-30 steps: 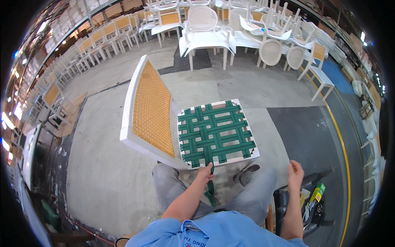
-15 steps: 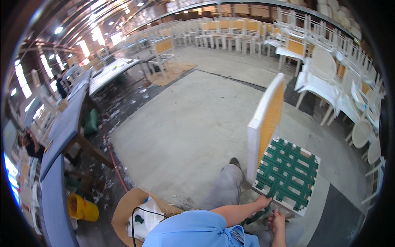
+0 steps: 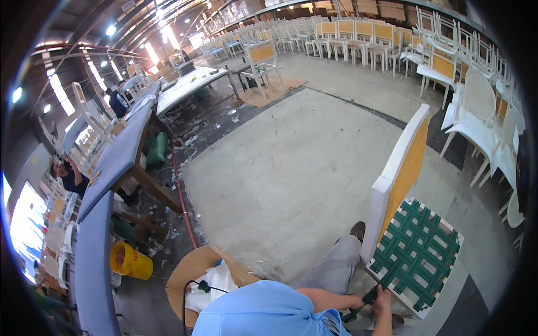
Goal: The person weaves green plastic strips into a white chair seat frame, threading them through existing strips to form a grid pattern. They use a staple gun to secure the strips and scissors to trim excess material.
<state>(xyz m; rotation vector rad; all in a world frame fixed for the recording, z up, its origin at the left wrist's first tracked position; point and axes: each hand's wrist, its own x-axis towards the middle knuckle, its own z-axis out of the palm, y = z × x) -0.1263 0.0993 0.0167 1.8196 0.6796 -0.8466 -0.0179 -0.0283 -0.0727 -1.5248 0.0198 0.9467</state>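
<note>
The left grip (image 3: 356, 302) is closed around the loose end of the green webbing strap (image 3: 370, 295), just off the near edge of the chair (image 3: 397, 171). The right grip (image 3: 383, 301) has its fingers curled at the same strap, nearer the chair; we cannot tell whether it clamps the strap or only touches it. A short tail of strap hangs below the left grip.

We find the chair directly beyond the grips. Its seat carries an interlaced lattice of green webbing (image 3: 414, 249), with gaps between the bands. A white-framed backrest with a woven cane panel (image 3: 412, 162) rises along the left side of the seat.

The grey-trousered leg (image 3: 330, 262) extends close to the left of the chair. Further left, we note a round cardboard container (image 3: 173, 288) with white material (image 3: 216, 284) inside, then a yellow bucket (image 3: 134, 261).

Well to the left of the chair stands a long desk (image 3: 123, 147) with a blue-grey cover; a red hose (image 3: 183, 204) lies on the floor (image 3: 280, 154) between them. Far beyond the chair, we see a row of cane-backed chairs (image 3: 347, 42).
</note>
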